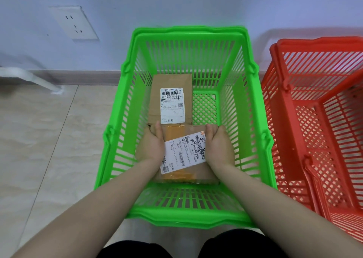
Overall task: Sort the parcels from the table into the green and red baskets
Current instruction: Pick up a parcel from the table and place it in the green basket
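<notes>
While left hand (155, 145) and right hand (219, 145) grip the taped parcel (183, 155) by its sides, fingers curled over its far edge, it sits low inside the green basket (188, 219), at 6 o'clock of the brown parcel (170, 98) lying there. Best bet: lower it flat, clear of the near wall, release both hands together. Red basket (314, 47) at 3 o'clock, not involved.

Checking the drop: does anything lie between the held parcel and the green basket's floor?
Nothing visible blocks it, though the space beneath is hidden. The left hand and right hand hold the parcel inside the green basket; another box lies just beyond its far edge.
</notes>
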